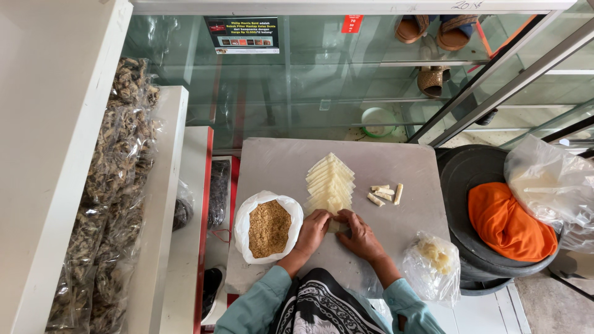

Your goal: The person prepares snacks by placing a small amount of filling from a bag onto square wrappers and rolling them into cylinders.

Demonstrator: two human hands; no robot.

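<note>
Pressing together over one pale square wrapper sheet (337,226) near the front edge of the grey square bench (278,164), the left hand (312,230) and right hand (357,234) each curl their fingers closed on it. Just behind them a fanned stack of pale yellow square wrappers (331,182) runs toward the bench's middle. Four small pale rolled sticks (385,193) lie right of the stack. A white plastic bag of brown crumbly filling (268,227) sits open at the left edge. A clear plastic bag holding pale pieces (433,260) rests at the front right corner. A dark rectangular sign (242,34) and a small red label (351,23) hang on the glass case behind.
</note>
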